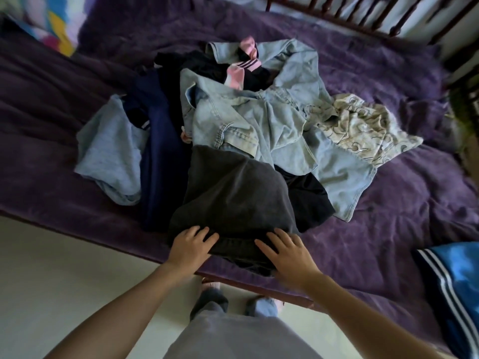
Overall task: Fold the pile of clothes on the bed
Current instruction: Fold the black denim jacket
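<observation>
A pile of clothes lies on the purple bed (388,224). Nearest me is a dark grey garment (233,193), spread flat at the bed's front edge. My left hand (190,246) rests flat on its near left corner, fingers straight. My right hand (287,251) presses flat on its near right side, fingers spread. Behind it lie a light denim jacket (259,120), a navy garment (163,151), a pale blue piece (111,149), a black piece (308,198), a cream patterned cloth (363,128) and a pink striped item (243,63).
A blue garment with white stripes (456,286) lies apart at the bed's right front. A dark wooden railing (375,14) runs along the far side. A colourful cushion (51,24) sits at the far left. My legs stand on pale floor (51,275).
</observation>
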Demonstrator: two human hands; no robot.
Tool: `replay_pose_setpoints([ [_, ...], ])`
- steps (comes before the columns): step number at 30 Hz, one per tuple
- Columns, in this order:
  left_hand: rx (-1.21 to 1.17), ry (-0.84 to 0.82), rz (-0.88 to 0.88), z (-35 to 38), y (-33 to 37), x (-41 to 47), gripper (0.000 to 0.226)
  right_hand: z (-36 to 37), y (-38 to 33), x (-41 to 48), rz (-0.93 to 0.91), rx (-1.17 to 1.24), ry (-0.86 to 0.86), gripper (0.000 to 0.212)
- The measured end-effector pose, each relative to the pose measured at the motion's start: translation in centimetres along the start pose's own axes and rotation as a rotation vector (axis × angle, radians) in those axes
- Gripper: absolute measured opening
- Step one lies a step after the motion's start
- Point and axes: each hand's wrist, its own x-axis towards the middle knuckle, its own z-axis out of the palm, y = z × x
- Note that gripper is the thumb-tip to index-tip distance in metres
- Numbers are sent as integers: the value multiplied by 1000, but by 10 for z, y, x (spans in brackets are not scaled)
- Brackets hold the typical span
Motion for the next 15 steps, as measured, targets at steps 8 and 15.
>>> replay_pose_setpoints([
  [8,-70,100,57,-35,11,23,63,34,-29,2,217,-123,289,103],
  [15,47,268,213,-100,43,78,57,-42,60,-6,287,-21,458,97],
])
